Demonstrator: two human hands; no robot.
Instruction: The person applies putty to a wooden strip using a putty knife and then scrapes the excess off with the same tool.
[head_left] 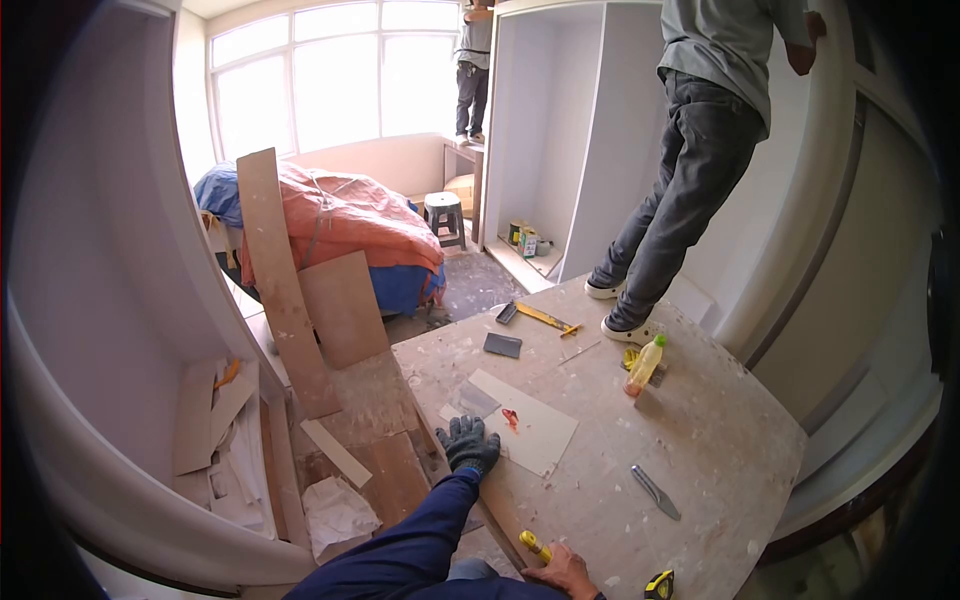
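My left hand (468,446), in a dark grey work glove, lies with its fingers spread at the left edge of the worktop (600,450). Beside its fingertips is a pale flat board (530,430) bearing a red smear (511,419) and a grey flat piece (472,398). At the worktop's near edge, my bare right hand (566,572) is closed around a tool with a yellow handle (535,545); its working end is hidden. To the right lie a grey metal knife-like tool (655,492) and a yellow-black tape measure (659,585).
A bottle with a green cap (645,366), a dark rectangular block (502,345) and a yellow-handled tool (540,318) occupy the far worktop. One person (690,150) stands on it; another (472,75) is by the window. Boards (280,290) lean near a tarp-covered pile (340,215).
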